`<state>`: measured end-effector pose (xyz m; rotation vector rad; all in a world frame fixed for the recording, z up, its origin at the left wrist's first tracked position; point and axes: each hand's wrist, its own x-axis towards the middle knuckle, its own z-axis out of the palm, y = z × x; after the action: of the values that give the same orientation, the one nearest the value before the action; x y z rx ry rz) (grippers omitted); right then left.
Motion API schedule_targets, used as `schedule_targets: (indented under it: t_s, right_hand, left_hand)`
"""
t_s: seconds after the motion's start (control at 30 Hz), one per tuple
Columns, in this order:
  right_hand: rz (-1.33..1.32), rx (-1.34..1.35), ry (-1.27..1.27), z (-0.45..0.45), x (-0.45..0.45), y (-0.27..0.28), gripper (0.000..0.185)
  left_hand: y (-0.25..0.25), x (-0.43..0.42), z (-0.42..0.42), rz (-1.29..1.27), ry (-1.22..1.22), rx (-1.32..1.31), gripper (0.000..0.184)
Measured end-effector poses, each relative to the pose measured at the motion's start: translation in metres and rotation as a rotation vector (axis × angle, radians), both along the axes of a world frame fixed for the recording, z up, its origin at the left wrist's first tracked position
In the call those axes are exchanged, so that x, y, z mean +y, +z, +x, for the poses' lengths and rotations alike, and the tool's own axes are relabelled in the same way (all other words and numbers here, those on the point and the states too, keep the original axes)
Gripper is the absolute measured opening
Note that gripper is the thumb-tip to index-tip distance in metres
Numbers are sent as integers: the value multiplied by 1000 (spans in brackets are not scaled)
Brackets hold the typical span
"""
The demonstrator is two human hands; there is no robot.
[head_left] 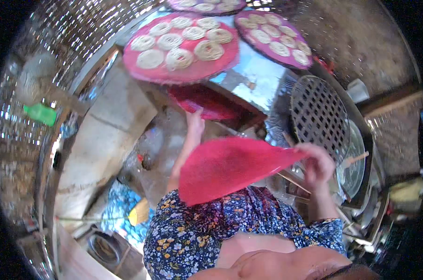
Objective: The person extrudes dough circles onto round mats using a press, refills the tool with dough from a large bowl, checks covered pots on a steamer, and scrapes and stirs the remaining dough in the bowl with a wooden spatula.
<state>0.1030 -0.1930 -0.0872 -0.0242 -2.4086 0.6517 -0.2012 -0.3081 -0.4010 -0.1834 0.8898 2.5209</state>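
Note:
My right hand (318,164) is closed on the corner of a red sheet (234,170), which hangs curved across the front of my body. Farther forward, my left hand (196,122) grips the near edge of a darker red round sheet (211,105), partly under a pink round tray (188,73). On that pink tray lie several pale coiled rounds (170,41). A purple round tray (286,58) with several more coils stands at the right of it, and part of another tray (206,12) shows at the top edge.
At the right are a round lattice rack (319,116), a round pan (353,163) with a wooden stick (358,158) across it, and a white cup (357,90). A green plastic piece (41,114) is at the left. A blue patterned bag (122,205) lies low at the left.

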Motion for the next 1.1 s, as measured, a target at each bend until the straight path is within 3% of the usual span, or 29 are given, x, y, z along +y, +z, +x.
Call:
schedule_targets:
  t_s: [0.03, 0.07, 0.1, 0.13, 0.17, 0.2, 0.23, 0.27, 0.33, 0.4, 0.53, 0.67, 0.73, 0.8, 0.93, 1.1]
  right_hand:
    - [-235, 75, -158, 7, 8, 13, 22]
    - [-294, 66, -324, 15, 23, 30, 17]
    - [-101, 57, -526, 21, 48, 43, 15]
    - [-72, 19, -702, 31, 72, 54, 16]
    - [-105, 43, -693, 38, 89, 70, 18]
    - [-62, 72, -769, 50, 109, 78, 19]
    - [27, 65, -824, 61, 119, 93, 19]
    - [92, 32, -919, 77, 140, 103, 20]
    - [279, 20, -1042, 104, 171, 119, 21]
    - [411, 7, -1207, 121, 192, 139, 20]
    - [657, 81, -1368, 133, 195, 169, 18]
    - [852, 232, -1185, 124, 178, 160, 19]
    - [880, 270, -1060, 114, 160, 137, 19]
    - [864, 24, -965, 103, 138, 100, 25]
    - [793, -111, -638, 80, 115, 6, 30]
    - [716, -163, -476, 64, 128, -72, 30]
  left_hand:
    - [-19, 12, -15, -46, 8, 19, 57]
    - [-38, 25, -30, -93, 15, 37, 54]
    - [-8, 25, -26, -274, 18, -3, 51]
    - [23, 19, -19, -449, 22, -27, 47]
    - [-26, 27, -38, -396, 135, 27, 39]
    - [4, 25, -23, -369, 273, 93, 38]
    - [18, 31, -21, -561, 365, 49, 36]
    - [-15, 31, -33, -684, 413, 133, 38]
    - [51, 15, 5, -682, 409, 83, 43]
    - [19, 3, -8, -657, 411, 82, 47]
    - [51, -33, 10, -594, 233, 76, 47]
    - [79, -70, 17, -551, 287, 100, 48]
    - [120, -80, 36, -572, 330, 75, 44]
    - [132, -90, 47, -570, 403, 100, 41]
    - [148, -91, 77, -589, 453, 222, 41]
    - [156, -70, 108, -502, 391, 273, 45]
